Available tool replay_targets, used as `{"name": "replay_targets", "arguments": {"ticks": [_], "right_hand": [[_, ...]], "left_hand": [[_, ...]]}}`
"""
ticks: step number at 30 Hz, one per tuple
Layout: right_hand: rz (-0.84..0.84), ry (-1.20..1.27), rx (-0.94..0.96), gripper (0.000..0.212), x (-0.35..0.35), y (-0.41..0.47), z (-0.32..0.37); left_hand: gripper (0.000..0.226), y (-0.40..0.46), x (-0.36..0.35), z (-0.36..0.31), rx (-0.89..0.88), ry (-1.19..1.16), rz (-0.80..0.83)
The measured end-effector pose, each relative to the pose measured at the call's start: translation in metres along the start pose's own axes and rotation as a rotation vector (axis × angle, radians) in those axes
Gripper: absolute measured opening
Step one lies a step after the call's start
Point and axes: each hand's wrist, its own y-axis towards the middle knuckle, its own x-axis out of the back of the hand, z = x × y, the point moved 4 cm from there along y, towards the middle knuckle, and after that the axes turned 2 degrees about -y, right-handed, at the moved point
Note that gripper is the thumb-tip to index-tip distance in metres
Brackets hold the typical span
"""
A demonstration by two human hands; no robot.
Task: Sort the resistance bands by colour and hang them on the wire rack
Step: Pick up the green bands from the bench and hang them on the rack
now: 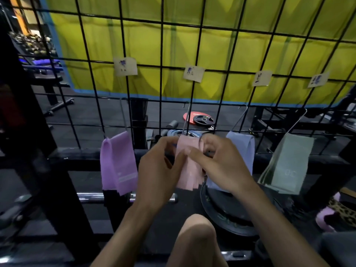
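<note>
Hands raised together, fingers pinching pink bands

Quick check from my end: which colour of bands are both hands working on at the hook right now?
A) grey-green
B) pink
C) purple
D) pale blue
B: the left hand and right hand both pinch the pink bands at the second hook, while the purple bands, pale blue bands and grey-green bands hang untouched on the wire rack.
</note>
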Motion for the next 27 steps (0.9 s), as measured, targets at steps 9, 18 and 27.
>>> {"name": "replay_targets", "arguments": {"ticks": [9,18,27], "right_hand": [[-0.133,-0.220,-0.049,0.049,-0.005,-0.021,0.010],[0.000,-0.011,0.211,0.013,-0.053,-0.026,0.061],[0.326,0.507,0.151,0.026,-0.118,-0.011,0.088]], "left_hand": [[0.015,-0.029,0.038,-0.010,-0.145,0.173,-0.065],[0.048,-0.003,0.124,0.037,0.077,0.203,-0.390],[0.015,-0.024,0.131,0.008,-0.187,0.068,-0.173]]}}
